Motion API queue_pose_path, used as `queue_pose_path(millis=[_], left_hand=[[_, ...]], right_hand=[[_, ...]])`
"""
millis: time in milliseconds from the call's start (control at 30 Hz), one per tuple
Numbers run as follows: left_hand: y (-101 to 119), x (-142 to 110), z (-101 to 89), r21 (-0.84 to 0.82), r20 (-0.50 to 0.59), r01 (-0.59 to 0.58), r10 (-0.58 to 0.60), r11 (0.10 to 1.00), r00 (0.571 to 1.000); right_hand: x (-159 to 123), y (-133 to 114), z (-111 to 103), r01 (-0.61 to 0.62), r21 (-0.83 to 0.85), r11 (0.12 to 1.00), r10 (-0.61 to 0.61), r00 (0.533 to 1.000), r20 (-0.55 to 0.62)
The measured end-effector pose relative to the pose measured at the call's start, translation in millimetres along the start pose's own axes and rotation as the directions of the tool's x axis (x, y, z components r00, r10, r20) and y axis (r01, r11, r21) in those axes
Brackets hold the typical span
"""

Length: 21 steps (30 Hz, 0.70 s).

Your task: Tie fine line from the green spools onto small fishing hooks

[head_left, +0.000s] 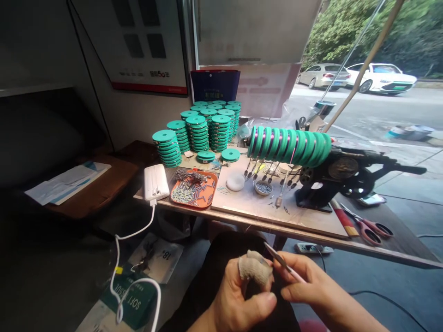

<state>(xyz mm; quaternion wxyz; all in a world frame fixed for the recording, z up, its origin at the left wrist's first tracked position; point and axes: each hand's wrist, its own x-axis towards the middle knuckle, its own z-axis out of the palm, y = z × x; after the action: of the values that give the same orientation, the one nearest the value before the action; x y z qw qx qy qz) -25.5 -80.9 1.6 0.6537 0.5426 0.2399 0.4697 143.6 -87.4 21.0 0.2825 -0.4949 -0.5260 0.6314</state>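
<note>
My right hand (pixel 302 279) grips a slim tool with a pointed metal blade (pixel 278 257) and a pale handle end, perhaps small scissors. Its tip points up and to the left. Close beside it, my left hand (pixel 238 293) is closed, fingers curled toward the thumb; anything it pinches is too small or hidden to make out. A beige knitted finger cover (pixel 255 268) wraps one of its fingers. Both hands are above my lap, in front of the table edge. On the table, a bench device (pixel 342 168) carries a row of green foam spools (pixel 290 145), with small weighted lines hanging below.
Stacked green spools (pixel 197 131) stand at the back. An orange tray (pixel 211 196) holds small metal parts. Near it are a white power bank (pixel 155 182) with a cable, a white round lid (pixel 235 181) and a small bowl of pellets (pixel 263 187). Red-handled scissors (pixel 372 228) lie at right.
</note>
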Motion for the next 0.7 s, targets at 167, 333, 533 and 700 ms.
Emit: queue_pose_path(millis=[167, 333, 533, 700], left_hand=[[-11, -3, -3.0, 0.009, -0.077, 0.027, -0.026, 1.000, 0.997], [-13, 1, -0.2, -0.093, -0.182, 0.042, -0.059, 0.995, 0.982], [-14, 0, 5.8, -0.073, -0.225, 0.066, -0.081, 0.995, 0.971], [-21, -6, 7.8, -0.048, -0.281, 0.046, -0.058, 0.998, 0.958]], right_hand=[[-34, 22, -94, -0.145, -0.552, 0.821, -0.141, 0.885, -0.443], [-58, 40, -222, -0.797, -0.389, 0.463, -0.042, 0.419, -0.907], [-29, 28, -213, -0.720, -0.515, 0.465, -0.114, 0.528, -0.841], [24, 21, -162, -0.618, -0.627, 0.474, -0.146, 0.647, -0.748]])
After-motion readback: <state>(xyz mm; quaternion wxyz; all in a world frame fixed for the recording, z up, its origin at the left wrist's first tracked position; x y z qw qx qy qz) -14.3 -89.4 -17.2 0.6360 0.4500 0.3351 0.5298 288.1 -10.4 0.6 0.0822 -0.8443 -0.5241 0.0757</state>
